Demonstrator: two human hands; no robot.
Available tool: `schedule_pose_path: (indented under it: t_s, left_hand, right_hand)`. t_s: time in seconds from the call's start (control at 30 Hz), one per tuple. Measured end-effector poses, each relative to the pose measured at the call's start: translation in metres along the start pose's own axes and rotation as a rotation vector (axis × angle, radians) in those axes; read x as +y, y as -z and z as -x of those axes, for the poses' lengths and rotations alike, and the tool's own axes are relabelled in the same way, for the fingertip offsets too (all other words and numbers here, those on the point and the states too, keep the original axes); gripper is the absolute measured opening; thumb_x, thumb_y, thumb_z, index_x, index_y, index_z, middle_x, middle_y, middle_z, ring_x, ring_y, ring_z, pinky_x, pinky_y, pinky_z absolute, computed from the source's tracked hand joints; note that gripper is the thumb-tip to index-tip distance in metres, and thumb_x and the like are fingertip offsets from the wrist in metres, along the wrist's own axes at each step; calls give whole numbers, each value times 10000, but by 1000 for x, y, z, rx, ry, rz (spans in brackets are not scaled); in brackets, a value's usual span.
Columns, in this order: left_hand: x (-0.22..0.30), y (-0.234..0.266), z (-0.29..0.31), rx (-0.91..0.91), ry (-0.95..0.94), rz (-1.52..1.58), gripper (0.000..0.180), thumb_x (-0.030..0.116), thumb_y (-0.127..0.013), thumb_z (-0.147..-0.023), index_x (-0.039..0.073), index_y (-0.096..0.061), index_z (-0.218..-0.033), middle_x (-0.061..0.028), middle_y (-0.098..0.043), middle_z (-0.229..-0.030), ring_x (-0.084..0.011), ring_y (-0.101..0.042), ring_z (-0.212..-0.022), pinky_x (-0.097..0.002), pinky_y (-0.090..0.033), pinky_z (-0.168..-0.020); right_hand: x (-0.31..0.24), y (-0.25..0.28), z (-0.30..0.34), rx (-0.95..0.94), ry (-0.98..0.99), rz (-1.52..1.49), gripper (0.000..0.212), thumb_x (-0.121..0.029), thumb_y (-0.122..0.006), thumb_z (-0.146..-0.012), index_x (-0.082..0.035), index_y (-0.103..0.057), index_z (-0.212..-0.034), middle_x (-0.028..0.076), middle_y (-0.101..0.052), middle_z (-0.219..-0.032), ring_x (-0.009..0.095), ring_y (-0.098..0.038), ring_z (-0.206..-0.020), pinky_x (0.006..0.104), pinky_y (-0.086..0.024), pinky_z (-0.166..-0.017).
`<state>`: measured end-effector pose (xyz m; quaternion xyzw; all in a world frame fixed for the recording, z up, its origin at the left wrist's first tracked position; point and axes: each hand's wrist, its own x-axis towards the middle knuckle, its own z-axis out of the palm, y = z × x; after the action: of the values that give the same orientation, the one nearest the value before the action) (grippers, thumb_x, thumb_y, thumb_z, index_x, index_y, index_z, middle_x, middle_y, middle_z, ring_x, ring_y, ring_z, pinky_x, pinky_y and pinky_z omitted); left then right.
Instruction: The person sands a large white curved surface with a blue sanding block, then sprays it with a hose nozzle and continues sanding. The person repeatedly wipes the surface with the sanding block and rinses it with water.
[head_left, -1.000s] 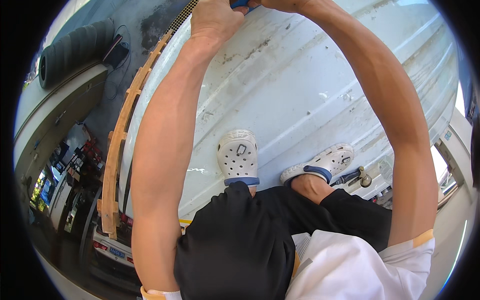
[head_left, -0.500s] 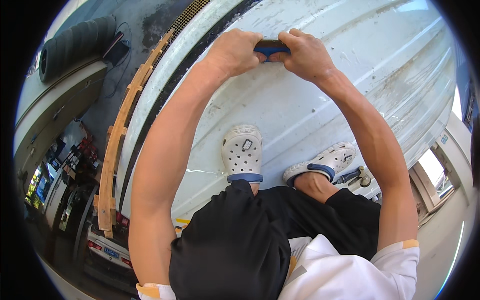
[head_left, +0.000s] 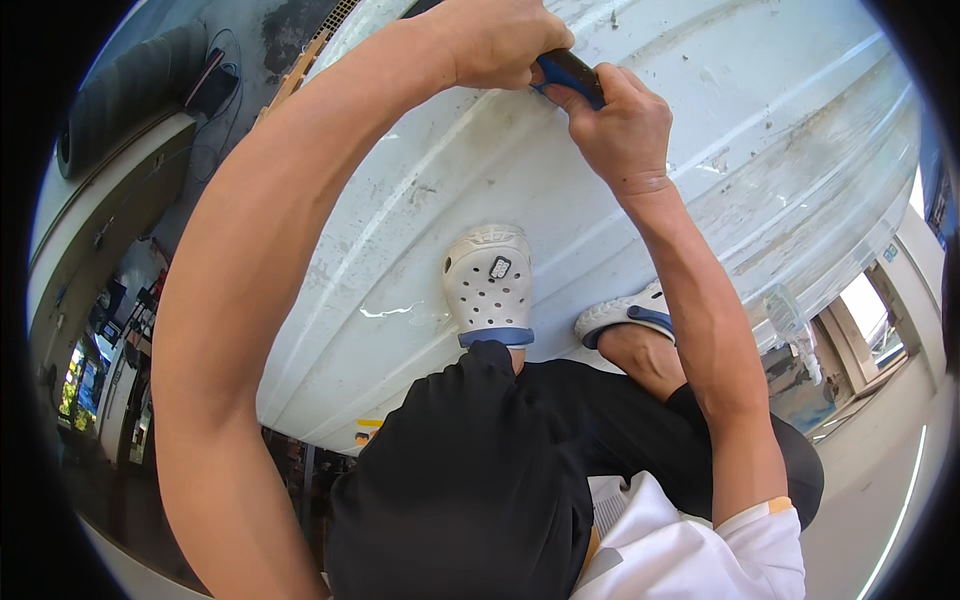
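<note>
Both hands grip a narrow, blue-and-dark hand tool (head_left: 574, 76) with a straight body; its exact kind is not clear. My left hand (head_left: 505, 40) is closed around its far left end, near the upper edge of the view. At the other end, my right hand (head_left: 622, 125) wraps its fingers around the tool, thumb underneath. The tool is tilted, its right end closer to me. It is at a white, ridged panel (head_left: 440, 190) with grey smudges and wet-looking patches; whether it touches is hidden by my hands.
My white clogs (head_left: 488, 285) with blue straps stand on the panel. A clear bottle (head_left: 788, 315) is near its right edge. Beyond the left edge lie a wooden strip (head_left: 295, 75), a dark ribbed roll (head_left: 130, 90) and a cable (head_left: 238, 95) at floor level.
The tool has turned from level to slanting, its right end moved nearer and right. My left hand has gone farther and right. The clear bottle now shows beside my right arm.
</note>
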<state>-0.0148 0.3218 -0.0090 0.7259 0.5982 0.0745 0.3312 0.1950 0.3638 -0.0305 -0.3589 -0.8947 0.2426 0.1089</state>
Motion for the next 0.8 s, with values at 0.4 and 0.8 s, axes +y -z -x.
schedule_pose_path:
  t_s: [0.4,0.8]
  left_hand:
    - [31,27,18,252,-47,29,216,217,-732,-830,57,-814,-951,-199,-771,-917,-383,-755,-886,-485,-584,-806]
    - [13,-45,87,88,137,23,127,121,-774,-846,85,-682,-927,-91,-739,-896,-331,-723,-901,-472,-570,-747]
  right_hand:
    - [24,20,-22,134,-9,159,389,-316,-916,-832,-74,-622,-754,56,-667,-751,255,-575,-599,375,-481,-569]
    - [-51,-16,51,-84,-15,12,266,-203,-861,-796,-110,-612,-769,32,-601,-762,281,-628,-651,415,-500,-536]
